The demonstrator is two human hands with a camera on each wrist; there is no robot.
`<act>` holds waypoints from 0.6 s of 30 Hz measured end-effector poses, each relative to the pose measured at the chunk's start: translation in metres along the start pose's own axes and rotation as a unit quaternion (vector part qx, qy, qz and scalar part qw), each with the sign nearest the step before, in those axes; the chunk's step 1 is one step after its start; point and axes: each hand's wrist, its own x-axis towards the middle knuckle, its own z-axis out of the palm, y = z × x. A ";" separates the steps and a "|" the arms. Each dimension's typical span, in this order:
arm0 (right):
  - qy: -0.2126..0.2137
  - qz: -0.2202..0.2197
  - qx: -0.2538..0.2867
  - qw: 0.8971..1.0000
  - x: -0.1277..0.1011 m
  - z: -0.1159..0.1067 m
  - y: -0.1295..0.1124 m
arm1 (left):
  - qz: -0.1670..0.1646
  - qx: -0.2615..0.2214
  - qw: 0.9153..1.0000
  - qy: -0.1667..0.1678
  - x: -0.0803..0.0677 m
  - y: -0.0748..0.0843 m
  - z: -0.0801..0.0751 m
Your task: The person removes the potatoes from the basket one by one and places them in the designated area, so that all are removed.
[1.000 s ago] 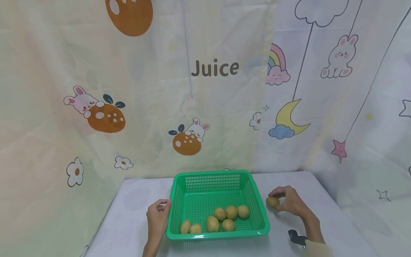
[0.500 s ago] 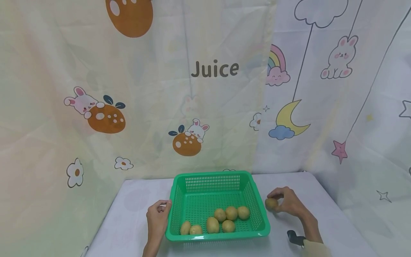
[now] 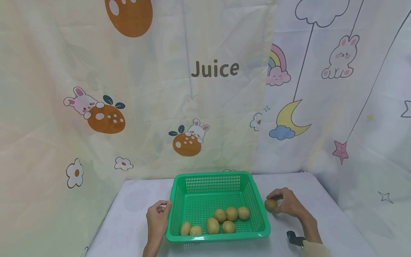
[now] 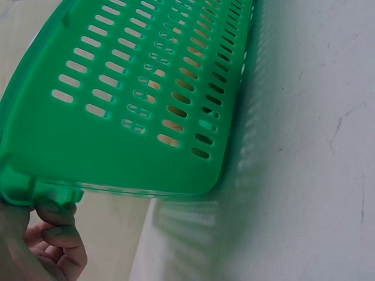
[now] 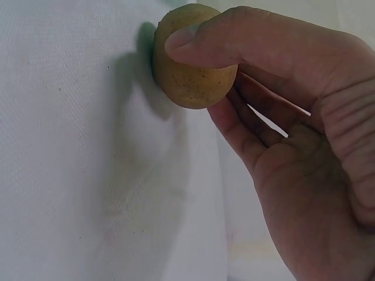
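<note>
Right hand (image 3: 289, 205) pinches a potato (image 3: 271, 205) between thumb and fingertips, grip closed round it, just off the green basket (image 3: 208, 177) at its 3 o'clock, low over the surface (image 3: 135, 214). Left hand (image 3: 158, 217) curls on the basket's 9 o'clock rim, likely steadying it. Six potatoes (image 3: 224, 217) lie inside, toward 6 o'clock.

A makeshift recording corner: cartoon-printed bedsheets (image 3: 205, 85) hang as backdrop behind a white-clothed table (image 3: 135, 214).
</note>
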 end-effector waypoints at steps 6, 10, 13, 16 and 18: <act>-0.007 -0.010 0.011 1.000 -0.001 -0.001 0.001 | 0.004 -0.001 1.000 0.002 0.000 0.000 0.000; -0.012 -0.017 0.010 1.000 -0.001 -0.002 0.002 | 0.004 -0.001 1.000 0.001 0.000 0.000 0.000; -0.015 -0.020 0.010 1.000 -0.001 -0.002 0.002 | 0.002 0.000 1.000 0.001 0.000 0.000 0.000; -0.016 -0.018 0.012 1.000 -0.001 -0.002 0.001 | 0.001 0.000 1.000 0.001 0.000 0.000 0.000; -0.016 -0.015 0.012 1.000 -0.002 -0.002 0.001 | 0.002 0.000 1.000 0.001 0.000 0.000 0.000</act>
